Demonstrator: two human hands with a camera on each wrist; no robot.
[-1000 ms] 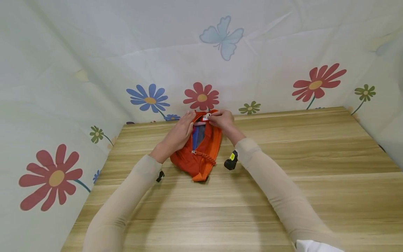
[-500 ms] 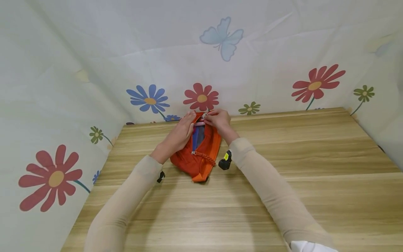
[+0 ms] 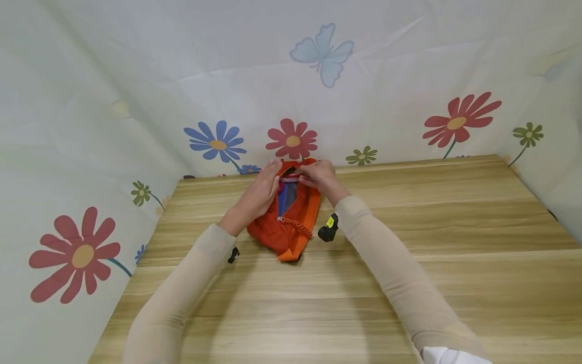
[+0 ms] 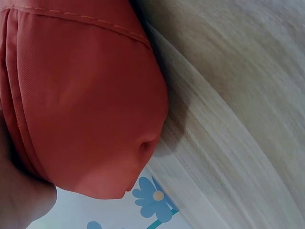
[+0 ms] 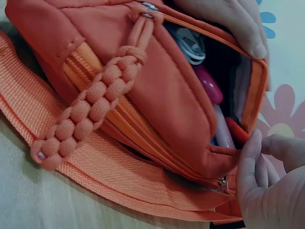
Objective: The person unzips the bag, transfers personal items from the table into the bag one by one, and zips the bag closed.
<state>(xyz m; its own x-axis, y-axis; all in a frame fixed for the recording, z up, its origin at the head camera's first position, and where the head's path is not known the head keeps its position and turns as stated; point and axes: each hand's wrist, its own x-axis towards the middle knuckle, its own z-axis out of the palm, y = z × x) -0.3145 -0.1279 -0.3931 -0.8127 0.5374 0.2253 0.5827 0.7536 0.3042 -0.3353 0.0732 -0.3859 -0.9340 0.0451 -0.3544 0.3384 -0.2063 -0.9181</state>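
An orange-red zippered bag (image 3: 273,235) lies at the table's back edge, mouth unzipped. From its zipper slider hangs a braided cord pull (image 5: 90,109). My left hand (image 3: 260,191) holds the left side of the mouth, a fingertip on the rim in the right wrist view. At the opposite corner my right hand (image 3: 320,177) pinches the edge with thumb and fingers. A red item (image 5: 237,131) reaches from inside to that thumb; its kind is unclear. Inside also show a coiled white cable (image 5: 193,45), a glossy pink object (image 5: 208,85) and a pale pink stick-like piece (image 5: 222,128).
A wide orange webbing strap (image 5: 119,183) runs along the bag's side on the wooden table (image 3: 291,313). Directly behind the table's back edge hangs a flower-printed cloth (image 3: 386,101). A black wrist camera (image 3: 328,228) sits below the right wrist.
A small white-and-red thing in my right fingers at the mouth has gone out of sight in the head view. The right hand shifted left, then slightly back right. My left hand stays put.
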